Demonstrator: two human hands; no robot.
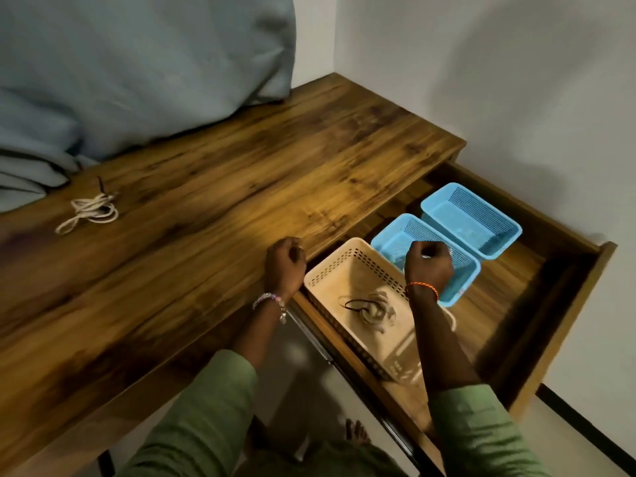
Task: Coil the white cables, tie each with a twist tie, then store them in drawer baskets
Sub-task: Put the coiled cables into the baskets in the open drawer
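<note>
One tied white cable coil (pixel 370 309) lies in the beige basket (pixel 330 270) at lower centre. A second coil (pixel 91 211) rests on the desk top (pixel 241 160) at left, well apart from the open drawer (pixel 568 270).

The right hand (pixel 428 261) is curled above the near blue basket (pixel 395 235); a white strand (pixel 452 320) shows beside its wrist, but whether the fingers hold a cable cannot be told. The left hand (pixel 285 263) is curled at the desk edge; its contents are hidden.

Risks: a trailing strand may snag the basket rim and loosen the coil; release over the rim may drop it outside. The far blue basket (pixel 509 232) appears unused.
</note>
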